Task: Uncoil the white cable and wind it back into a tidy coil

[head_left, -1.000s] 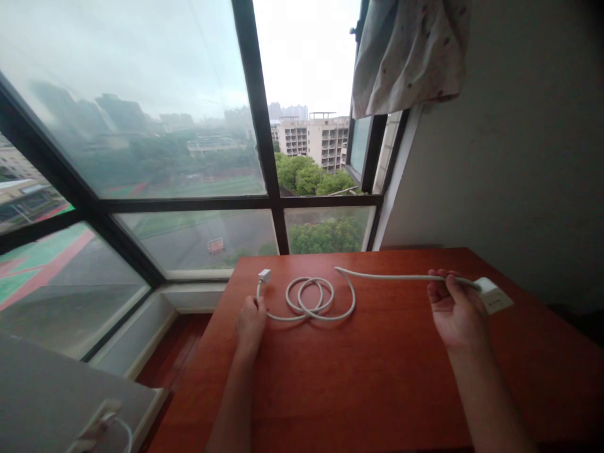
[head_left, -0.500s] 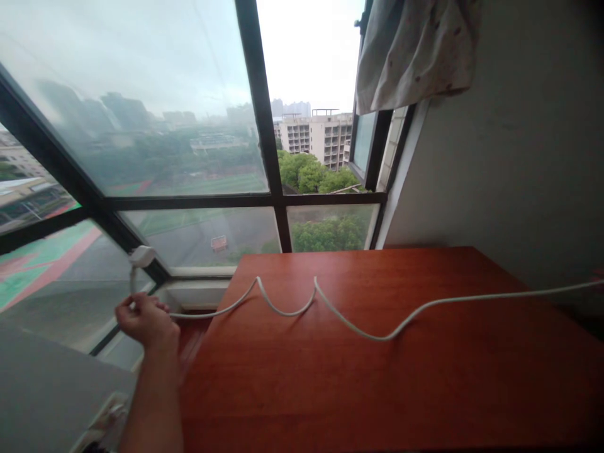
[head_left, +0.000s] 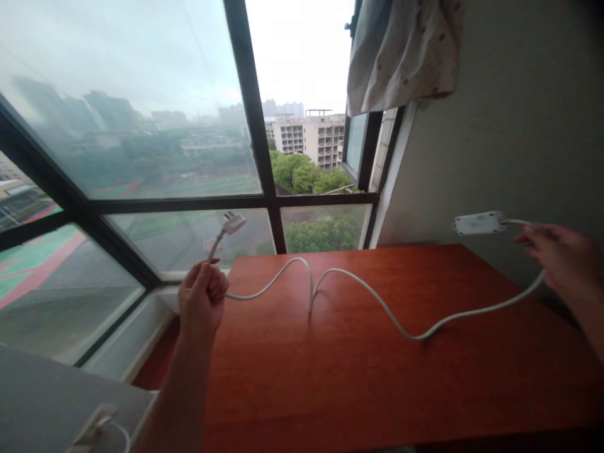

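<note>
Holding a cord [head_left: 418, 337] out over the bench [head_left: 377, 390].
Left hand [head_left: 202, 302]: grip closed on it below the plug [head_left: 233, 223]; right hand [head_left: 564, 261]: closed behind the block [head_left: 479, 223]; middle slack on bench. Probably best drawn apart evenly, easing out the hump.

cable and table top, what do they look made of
The cable looks like a flexible plastic or rubber sheath, white and matte; it lies in loose curves. The table looks like reddish-brown wood or wood-look laminate, smooth with a slight sheen; which one is unclear.
</note>
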`<state>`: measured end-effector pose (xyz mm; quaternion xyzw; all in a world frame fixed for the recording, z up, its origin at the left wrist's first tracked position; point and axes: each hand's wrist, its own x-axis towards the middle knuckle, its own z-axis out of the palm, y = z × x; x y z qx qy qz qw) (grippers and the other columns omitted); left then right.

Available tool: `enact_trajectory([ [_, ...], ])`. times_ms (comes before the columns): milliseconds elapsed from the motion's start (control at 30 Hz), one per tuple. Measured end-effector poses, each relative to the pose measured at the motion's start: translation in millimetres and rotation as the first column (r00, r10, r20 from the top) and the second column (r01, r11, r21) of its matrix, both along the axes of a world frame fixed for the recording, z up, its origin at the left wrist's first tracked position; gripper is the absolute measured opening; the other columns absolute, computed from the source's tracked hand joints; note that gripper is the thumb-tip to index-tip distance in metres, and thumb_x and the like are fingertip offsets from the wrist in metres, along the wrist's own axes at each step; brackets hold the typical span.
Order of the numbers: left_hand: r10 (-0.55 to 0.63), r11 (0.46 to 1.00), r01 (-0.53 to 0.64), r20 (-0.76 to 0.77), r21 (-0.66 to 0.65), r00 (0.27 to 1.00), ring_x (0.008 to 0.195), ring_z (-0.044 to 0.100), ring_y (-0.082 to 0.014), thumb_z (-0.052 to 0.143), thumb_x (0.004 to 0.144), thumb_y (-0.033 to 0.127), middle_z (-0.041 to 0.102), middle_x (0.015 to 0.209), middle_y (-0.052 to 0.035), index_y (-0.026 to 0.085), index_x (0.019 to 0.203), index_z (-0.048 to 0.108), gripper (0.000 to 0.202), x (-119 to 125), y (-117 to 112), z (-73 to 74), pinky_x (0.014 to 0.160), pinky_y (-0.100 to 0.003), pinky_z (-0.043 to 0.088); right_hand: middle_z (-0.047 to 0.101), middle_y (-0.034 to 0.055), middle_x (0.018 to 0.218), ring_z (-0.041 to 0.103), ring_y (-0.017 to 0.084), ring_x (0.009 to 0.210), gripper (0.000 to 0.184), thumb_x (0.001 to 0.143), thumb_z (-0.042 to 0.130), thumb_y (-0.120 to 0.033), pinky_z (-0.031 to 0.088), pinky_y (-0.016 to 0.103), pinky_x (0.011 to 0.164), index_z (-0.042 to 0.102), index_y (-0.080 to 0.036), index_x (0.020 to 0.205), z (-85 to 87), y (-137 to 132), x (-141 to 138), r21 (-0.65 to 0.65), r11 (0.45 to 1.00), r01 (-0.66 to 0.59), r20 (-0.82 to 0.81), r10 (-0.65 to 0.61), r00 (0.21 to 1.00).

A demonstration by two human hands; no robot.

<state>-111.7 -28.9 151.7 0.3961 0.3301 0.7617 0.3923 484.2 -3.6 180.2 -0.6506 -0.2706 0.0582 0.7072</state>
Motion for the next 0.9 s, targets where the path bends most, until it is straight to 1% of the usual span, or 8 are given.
enact_trajectory([
  [100,-0.251,0.967,0.247,-0.065,-0.061,0.966,0.046,0.033,-0.0030,0.068,0.077,0.028,0.043,0.060,0.0048,0.012,0.100,0.064,0.029,44,-7,15.3,0.039,-0.014,0.022,0.064,0.0082,0.062,0.040,0.006,0.046,0.014,0.076,0.065,-0.004,0.024,0.032,0.051,0.068,-0.009,0.063,8.1,5,-38,0.007,0.957,-0.289,-0.191,0.285,0.939],
  [167,-0.363,0.931,0.351,-0.138,-0.099,0.922,0.047,0.035,-0.0034,0.066,0.079,0.029,0.048,0.066,0.0020,0.013,0.105,0.063,0.031,71,-10,21.2,0.039,-0.015,0.022,0.061,0.0056,0.060,0.032,0.005,0.044,0.015,0.081,0.058,-0.007,0.020,0.029,0.047,0.069,-0.007,0.070,12.6,3,-67,0.078,0.841,-0.535,-0.290,0.533,0.795],
  [267,-0.442,0.897,0.418,-0.323,-0.143,0.837,0.049,0.034,-0.0042,0.061,0.083,0.030,0.048,0.069,0.0018,0.015,0.109,0.062,0.030,106,-12,22.3,0.042,-0.016,0.023,0.061,0.0032,0.067,0.033,0.004,0.044,0.017,0.081,0.053,-0.011,0.019,0.024,0.042,0.069,-0.008,0.080,17.3,0,-115,0.188,0.633,-0.751,-0.322,0.762,0.561],
  [333,-0.427,0.898,0.413,-0.516,-0.148,0.743,0.054,0.038,-0.0060,0.059,0.085,0.030,0.051,0.072,0.0005,0.016,0.109,0.062,0.028,122,-13,19.9,0.046,-0.017,0.027,0.063,0.0027,0.073,0.038,0.005,0.047,0.013,0.077,0.058,-0.015,0.022,0.021,0.041,0.068,-0.011,0.084,19.9,-4,-144,0.201,0.559,-0.804,-0.264,0.822,0.505],
  [433,-0.340,0.898,0.426,-0.783,-0.107,0.521,0.061,0.043,-0.0086,0.056,0.088,0.026,0.054,0.074,-0.0015,0.015,0.100,0.065,0.019,138,-14,16.0,0.053,-0.019,0.033,0.065,0.0015,0.081,0.044,0.007,0.052,0.018,0.076,0.066,-0.027,0.031,0.020,0.044,0.067,-0.018,0.091,23.1,-10,-180,0.111,0.509,-0.853,-0.126,0.859,0.496],
  [567,-0.168,0.878,0.478,-0.926,0.016,0.339,0.069,0.052,-0.0119,0.051,0.089,0.020,0.060,0.080,-0.0056,0.015,0.093,0.068,0.018,150,-18,13.4,0.061,-0.022,0.040,0.067,0.0025,0.083,0.050,0.009,0.058,0.024,0.081,0.062,-0.037,0.040,0.022,0.052,0.067,-0.019,0.096,21.4,-12,-213,-0.089,0.463,-0.882,0.065,0.886,0.459],
  [733,-0.039,0.873,0.462,-0.923,0.155,0.383,0.083,0.058,-0.0147,0.046,0.093,0.022,0.063,0.095,-0.0091,0.018,0.107,0.065,0.024,152,-18,11.4,0.073,-0.026,0.047,0.069,0.0036,0.080,0.058,0.016,0.072,0.028,0.088,0.051,-0.039,0.044,0.027,0.065,0.070,-0.018,0.088,9.2,-12,-238,-0.405,0.393,-0.825,0.292,0.911,0.290],
  [900,0.002,0.889,0.409,-0.896,0.206,0.445,0.080,0.058,-0.0141,0.046,0.093,0.024,0.060,0.090,-0.0070,0.020,0.110,0.065,0.026,143,-9,2.6,0.070,-0.025,0.048,0.067,0.0032,0.073,0.057,0.015,0.066,0.032,0.090,0.049,-0.039,0.039,0.025,0.061,0.071,-0.017,0.085,2.3,-21,-248,-0.620,0.251,-0.743,0.326,0.944,0.047],
])
